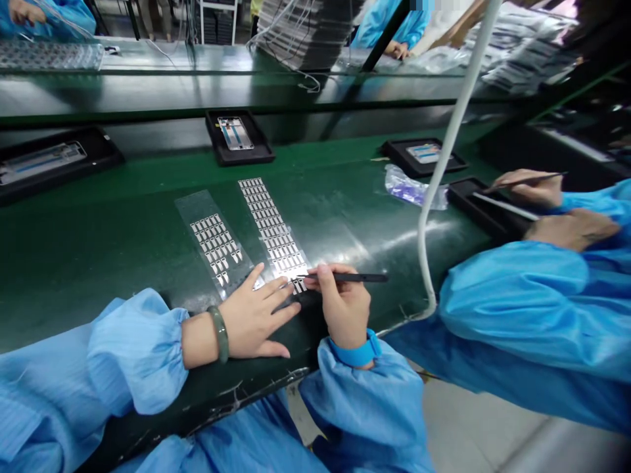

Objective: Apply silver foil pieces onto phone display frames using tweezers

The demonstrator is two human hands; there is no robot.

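Observation:
My left hand (256, 312) lies flat with its fingers spread, its fingertips at the lower ends of two clear sheets. In my right hand (345, 299) is a pair of black tweezers (362, 278), pinched between thumb and fingers. Their tip points left, over the bottom rows of the right sheet of small stickers (273, 226). That sheet carries many rows of silvery, dark-edged pieces. Left of it, another sticker sheet (211, 236) has bare film at the top and gaps in its lower rows. Whether the tweezers' tip grips a piece is too small to tell.
Black trays (240, 148) with phone frames stand along the back of the green bench (123, 243). A white cable (444, 151) hangs down at right, by a plastic bag (411, 188). Further right, a co-worker's hands (566, 217) work over a black tray (486, 207).

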